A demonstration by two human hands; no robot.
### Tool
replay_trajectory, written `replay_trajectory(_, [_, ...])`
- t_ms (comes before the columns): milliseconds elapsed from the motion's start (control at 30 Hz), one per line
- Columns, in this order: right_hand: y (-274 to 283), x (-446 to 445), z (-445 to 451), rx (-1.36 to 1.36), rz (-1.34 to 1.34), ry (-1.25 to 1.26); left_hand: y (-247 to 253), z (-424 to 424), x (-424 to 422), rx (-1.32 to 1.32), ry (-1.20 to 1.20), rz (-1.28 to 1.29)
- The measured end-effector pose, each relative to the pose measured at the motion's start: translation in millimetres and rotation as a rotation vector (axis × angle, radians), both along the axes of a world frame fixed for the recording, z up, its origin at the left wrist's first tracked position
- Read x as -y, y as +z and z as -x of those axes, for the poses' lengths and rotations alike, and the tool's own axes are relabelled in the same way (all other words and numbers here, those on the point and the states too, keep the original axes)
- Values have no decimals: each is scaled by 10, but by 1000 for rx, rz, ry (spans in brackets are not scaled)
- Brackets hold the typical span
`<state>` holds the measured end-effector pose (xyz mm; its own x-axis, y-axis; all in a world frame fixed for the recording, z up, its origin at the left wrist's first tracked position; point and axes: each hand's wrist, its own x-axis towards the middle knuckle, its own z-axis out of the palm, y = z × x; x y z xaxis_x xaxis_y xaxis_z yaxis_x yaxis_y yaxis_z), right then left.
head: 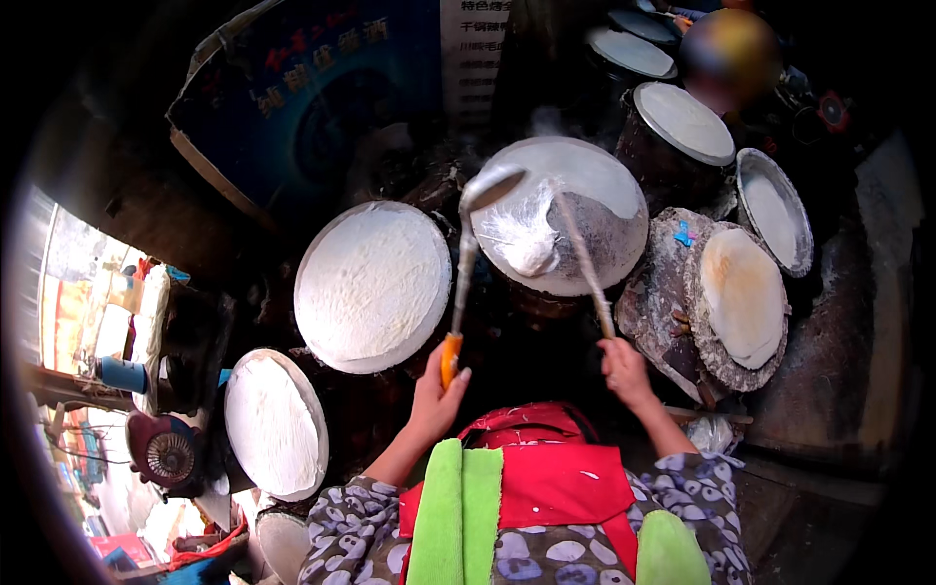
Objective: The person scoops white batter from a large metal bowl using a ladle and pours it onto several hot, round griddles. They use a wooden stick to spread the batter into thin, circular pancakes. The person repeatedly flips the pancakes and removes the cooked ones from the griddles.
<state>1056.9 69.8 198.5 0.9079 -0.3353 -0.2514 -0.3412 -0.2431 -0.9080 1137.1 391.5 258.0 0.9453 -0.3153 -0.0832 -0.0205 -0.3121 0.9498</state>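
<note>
My left hand point(439, 398) grips the orange handle of a metal ladle point(466, 256), whose bowl hangs over the left edge of a round griddle point(603, 230). In my right hand point(625, 373) is a pale, batter-crusted stick point(583, 256), its far tip over the middle of the griddle. A wet white batter clump point(532, 252) with stringy edges sits left of the tip. A thin white batter layer point(578, 157) covers the griddle's far part, while its right-front part shows grey. Faint steam rises behind.
White-coated griddles stand at left point(373, 285), lower left point(276, 424) and back right point(684, 123). A pale round flatbread point(742, 296) lies on a crusted round stand at right. A blue printed panel point(344, 102), a blower point(164, 453) and another person point(731, 58) are around.
</note>
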Motion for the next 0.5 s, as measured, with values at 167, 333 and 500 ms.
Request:
replay_trajectory(167, [-235, -1075, -576, -37, -21, 109, 260, -183, -194, -439, 51, 442])
replay_trajectory(333, [-316, -1105, -289, -89, -145, -112, 193, -126, -462, -479, 72, 488])
replay_trajectory(500, [-250, -1181, 1, -24, -91, -270, 219, -106, -504, -508, 10, 489])
